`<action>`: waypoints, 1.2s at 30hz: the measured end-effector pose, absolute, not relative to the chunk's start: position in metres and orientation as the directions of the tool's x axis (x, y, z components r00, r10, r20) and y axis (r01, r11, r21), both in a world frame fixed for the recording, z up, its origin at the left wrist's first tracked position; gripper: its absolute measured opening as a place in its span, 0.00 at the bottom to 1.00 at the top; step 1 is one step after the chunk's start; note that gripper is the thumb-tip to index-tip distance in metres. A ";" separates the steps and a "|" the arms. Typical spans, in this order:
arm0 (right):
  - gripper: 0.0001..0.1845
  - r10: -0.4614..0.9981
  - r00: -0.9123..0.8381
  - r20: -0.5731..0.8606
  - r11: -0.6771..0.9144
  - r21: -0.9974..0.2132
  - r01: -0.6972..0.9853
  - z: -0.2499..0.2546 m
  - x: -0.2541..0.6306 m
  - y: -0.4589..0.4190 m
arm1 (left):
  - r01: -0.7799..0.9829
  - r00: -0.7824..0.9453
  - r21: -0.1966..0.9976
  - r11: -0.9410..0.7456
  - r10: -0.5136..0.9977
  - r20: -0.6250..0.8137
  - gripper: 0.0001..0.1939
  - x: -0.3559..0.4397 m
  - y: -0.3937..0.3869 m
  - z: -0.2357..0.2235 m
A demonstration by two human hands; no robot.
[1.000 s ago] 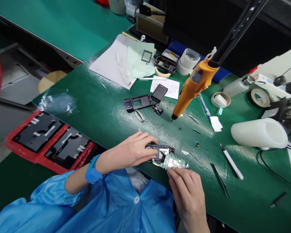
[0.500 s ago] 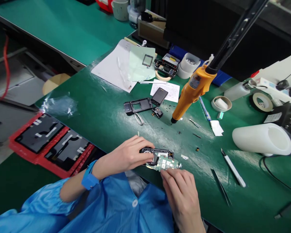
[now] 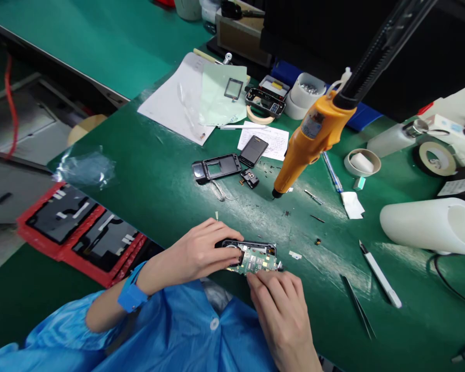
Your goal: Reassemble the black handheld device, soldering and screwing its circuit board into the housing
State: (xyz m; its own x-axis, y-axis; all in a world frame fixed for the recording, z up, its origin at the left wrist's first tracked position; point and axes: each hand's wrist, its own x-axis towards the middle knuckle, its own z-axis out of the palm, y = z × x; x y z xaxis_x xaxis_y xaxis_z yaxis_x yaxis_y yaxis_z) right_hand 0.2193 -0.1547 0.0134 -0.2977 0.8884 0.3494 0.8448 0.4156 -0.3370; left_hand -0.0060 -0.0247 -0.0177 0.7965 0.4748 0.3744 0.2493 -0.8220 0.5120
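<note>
Near the table's front edge, a green circuit board point(image 3: 254, 259) lies over a black device housing point(image 3: 258, 244), whose far rim shows behind it. My left hand point(image 3: 201, 248) is closed around the left end of both, its fingertips over the board's dark part. The fingers of my right hand point(image 3: 282, 307) are pressed together on the board's near edge at the right; the fingertips partly hide that edge. Whether the board sits flat in the housing I cannot tell. Beyond my hands lie another black housing point(image 3: 228, 166) with a window, a dark screen module point(image 3: 253, 150) and a small black part point(image 3: 250, 178).
An orange electric screwdriver point(image 3: 308, 139) hangs tip down beyond my right hand. To the right lie tweezers point(image 3: 358, 307), a white-handled craft knife point(image 3: 380, 274) and a white roll point(image 3: 426, 226). A red tray point(image 3: 64, 250) with dark panels is at the left.
The circuit board has shifted left and in over the housing, lining up more closely with it. My right hand has moved left with it. The whole view has shifted slightly.
</note>
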 end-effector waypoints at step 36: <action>0.17 0.885 -0.327 0.331 0.450 -0.432 0.781 -0.003 0.228 -0.154 | 0.229 0.762 0.813 -0.536 0.618 0.193 0.32 -0.028 -0.037 -0.022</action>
